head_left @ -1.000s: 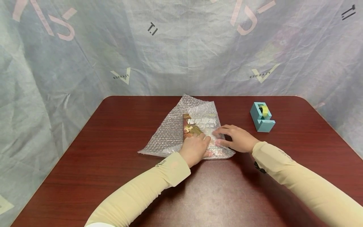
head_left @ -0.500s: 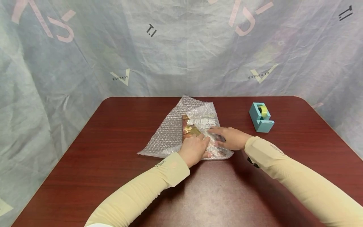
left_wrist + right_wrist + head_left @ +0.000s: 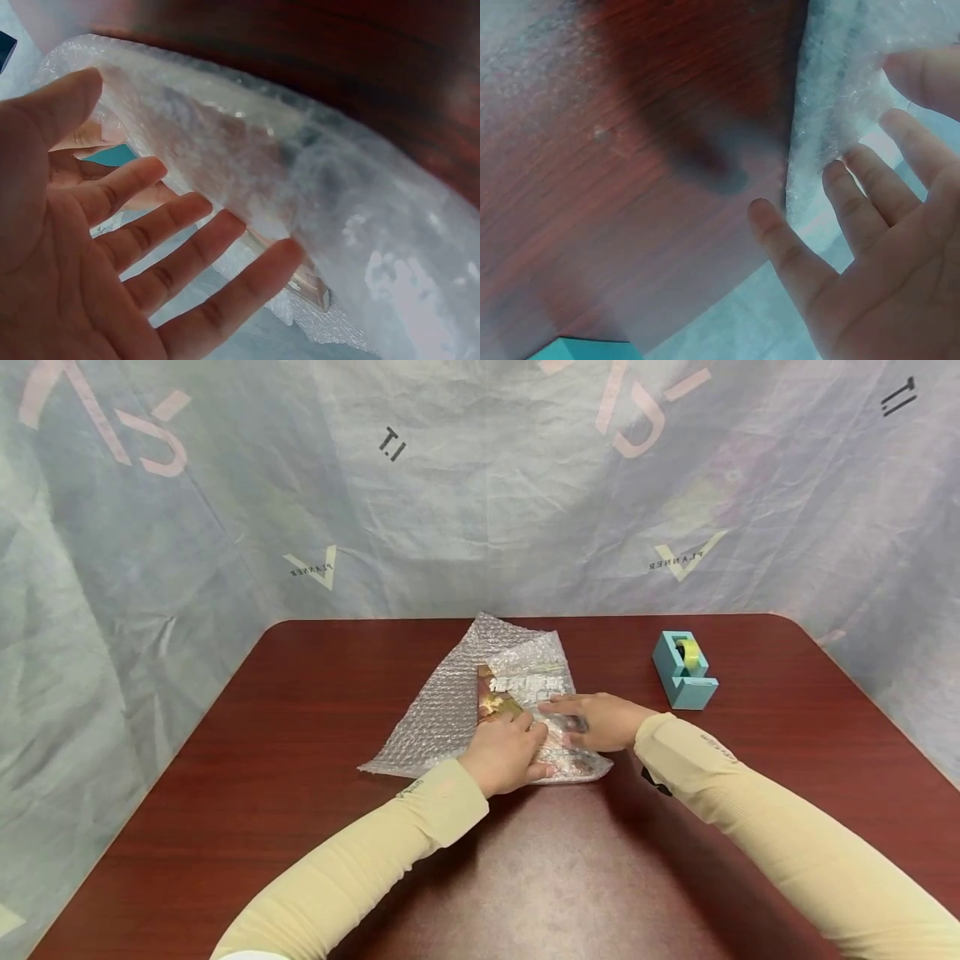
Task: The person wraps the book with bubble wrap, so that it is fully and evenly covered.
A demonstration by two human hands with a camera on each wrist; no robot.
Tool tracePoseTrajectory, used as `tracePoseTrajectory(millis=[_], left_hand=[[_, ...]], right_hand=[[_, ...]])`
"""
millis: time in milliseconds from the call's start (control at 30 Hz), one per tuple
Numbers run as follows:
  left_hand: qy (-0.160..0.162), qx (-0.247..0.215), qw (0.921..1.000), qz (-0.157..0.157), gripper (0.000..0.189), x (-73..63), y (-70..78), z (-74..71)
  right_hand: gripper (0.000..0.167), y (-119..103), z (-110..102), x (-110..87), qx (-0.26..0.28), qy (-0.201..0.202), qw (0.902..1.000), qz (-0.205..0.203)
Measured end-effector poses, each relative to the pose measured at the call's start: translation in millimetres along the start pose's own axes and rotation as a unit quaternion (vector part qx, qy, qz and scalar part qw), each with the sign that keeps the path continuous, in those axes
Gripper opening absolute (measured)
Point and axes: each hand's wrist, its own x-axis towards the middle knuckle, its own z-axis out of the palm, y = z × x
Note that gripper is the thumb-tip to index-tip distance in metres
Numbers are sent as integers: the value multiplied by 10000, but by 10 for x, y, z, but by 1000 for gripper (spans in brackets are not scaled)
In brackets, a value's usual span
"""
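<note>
A book (image 3: 491,700) with a brown and gold cover lies on a sheet of clear bubble wrap (image 3: 429,727), and a folded flap of the wrap covers its right part. My left hand (image 3: 504,753) rests on the near part of the cover and flap; in the left wrist view its fingers (image 3: 191,255) lie fairly straight and spread against the wrap. On the right side of the flap my right hand (image 3: 609,722) touches the film with extended fingers. The right wrist view shows those fingers (image 3: 847,202) along the wrap's edge. Both hands partly hide the book.
A light blue tape dispenser (image 3: 684,672) with a yellow tape roll stands at the back right of the dark red wooden table (image 3: 300,827). Behind the table hangs a grey printed cloth (image 3: 450,502). Wrap extends flat to the book's left and back.
My right hand has moved left, farther over the folded flap. The left hand stays on the book and wrap. The head view has shifted slightly.
</note>
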Motion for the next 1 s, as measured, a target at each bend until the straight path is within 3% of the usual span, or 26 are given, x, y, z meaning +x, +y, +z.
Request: tracePoseTrajectory(millis=[333, 533, 700, 800, 900, 1000], left_hand=[[-863, -600, 9943, -199, 63, -77, -31, -86], [-853, -996, 9908, -341, 55, -135, -135, -147], [-719, -1053, 9879, -882, 46, -207, -296, -226], [-781, -1124, 9823, -1282, 45, -251, -444, -270], [-961, -1124, 9728, -1785, 47, -305, -593, -312], [-1266, -1057, 9576, -2361, 52, -370, -723, -351]], right_hand=[[60, -22, -53, 58, -55, -198, 9988, 450], [59, -32, -67, 59, -75, -169, 9990, 397], [59, -56, -75, 76, -34, -156, 9992, 372], [59, -69, -76, 83, -36, -212, 9988, 449], [59, -85, -81, 80, 37, -260, 9983, 524], [60, -91, -84, 69, 134, -299, 9978, 573]])
